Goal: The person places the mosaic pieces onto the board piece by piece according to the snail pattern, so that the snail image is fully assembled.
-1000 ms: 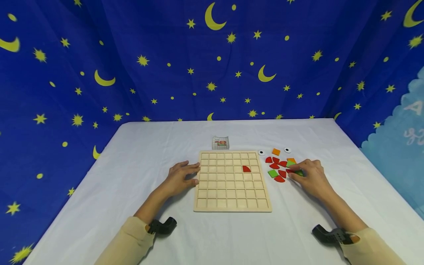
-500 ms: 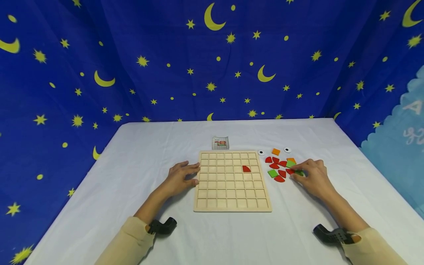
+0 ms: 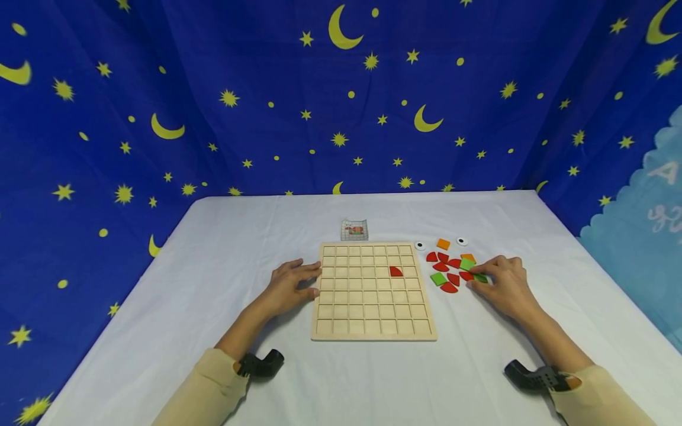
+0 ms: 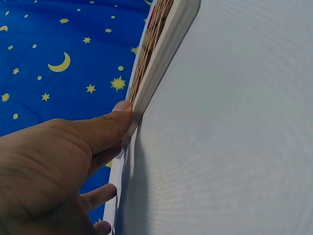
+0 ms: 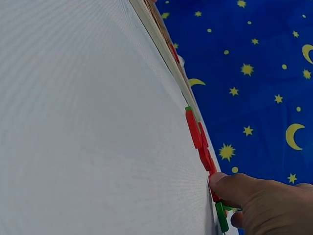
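Note:
A pale wooden grid board (image 3: 373, 335) lies on the table, with one red quarter-circle piece (image 3: 396, 271) in a cell of its upper right part. My left hand (image 3: 288, 288) rests at the board's left edge, fingers loosely spread; in the left wrist view its thumb (image 4: 117, 122) touches the rim. Right of the board, my right hand (image 3: 503, 287) is at the loose pieces, pinching a red quarter-circle piece (image 3: 466, 276) between thumb and forefinger. The right wrist view shows the thumb (image 5: 227, 188) against red; the forefinger is hidden there. A green piece (image 3: 481, 278) lies partly under the fingers.
Several red pieces (image 3: 449, 288), a green square (image 3: 439, 279), an orange square (image 3: 443, 244) and two white discs with black dots (image 3: 462, 241) lie right of the board. A small picture card (image 3: 354, 230) lies behind it. A blue curtain (image 3: 266, 118) hangs beyond the table.
My right hand has shifted slightly to the right, and the red piece at its fingertips shows a little more. The left hand and the board have stayed put.

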Motion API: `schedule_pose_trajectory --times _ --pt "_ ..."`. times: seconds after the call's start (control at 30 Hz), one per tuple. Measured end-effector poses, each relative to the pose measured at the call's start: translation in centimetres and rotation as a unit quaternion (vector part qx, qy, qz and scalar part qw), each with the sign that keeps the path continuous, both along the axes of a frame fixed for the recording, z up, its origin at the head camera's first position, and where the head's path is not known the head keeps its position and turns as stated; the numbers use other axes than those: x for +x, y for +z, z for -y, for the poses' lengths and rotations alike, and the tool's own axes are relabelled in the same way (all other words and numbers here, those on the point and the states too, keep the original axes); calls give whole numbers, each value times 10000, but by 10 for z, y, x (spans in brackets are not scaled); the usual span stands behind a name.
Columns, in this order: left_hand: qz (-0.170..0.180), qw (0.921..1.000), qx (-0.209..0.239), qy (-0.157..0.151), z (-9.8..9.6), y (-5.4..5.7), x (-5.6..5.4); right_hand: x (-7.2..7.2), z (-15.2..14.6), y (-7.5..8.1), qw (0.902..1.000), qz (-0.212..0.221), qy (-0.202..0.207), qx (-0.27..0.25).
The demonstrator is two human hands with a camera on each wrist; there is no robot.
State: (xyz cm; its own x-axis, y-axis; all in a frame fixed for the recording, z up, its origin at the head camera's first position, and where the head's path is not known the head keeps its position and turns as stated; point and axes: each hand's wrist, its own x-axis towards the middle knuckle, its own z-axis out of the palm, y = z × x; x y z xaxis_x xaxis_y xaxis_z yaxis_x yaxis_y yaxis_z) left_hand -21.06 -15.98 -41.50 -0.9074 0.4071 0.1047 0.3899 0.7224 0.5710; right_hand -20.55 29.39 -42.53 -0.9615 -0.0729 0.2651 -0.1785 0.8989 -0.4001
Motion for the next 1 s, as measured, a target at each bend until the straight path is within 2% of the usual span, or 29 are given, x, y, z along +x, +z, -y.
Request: schedule_pose_trajectory --times 0.43,0.8,1.0 --pt "99 9999 21 66 0 0 0 -1 -3 -1 9992 -307 -123 212" --pt "101 9999 -32 110 0 1 0 -3 9 -3 9994 -319 -36 161" --pt "-28 10000 9 0 1 -1 0 -7 12 -5 9994 -314 -50 163"
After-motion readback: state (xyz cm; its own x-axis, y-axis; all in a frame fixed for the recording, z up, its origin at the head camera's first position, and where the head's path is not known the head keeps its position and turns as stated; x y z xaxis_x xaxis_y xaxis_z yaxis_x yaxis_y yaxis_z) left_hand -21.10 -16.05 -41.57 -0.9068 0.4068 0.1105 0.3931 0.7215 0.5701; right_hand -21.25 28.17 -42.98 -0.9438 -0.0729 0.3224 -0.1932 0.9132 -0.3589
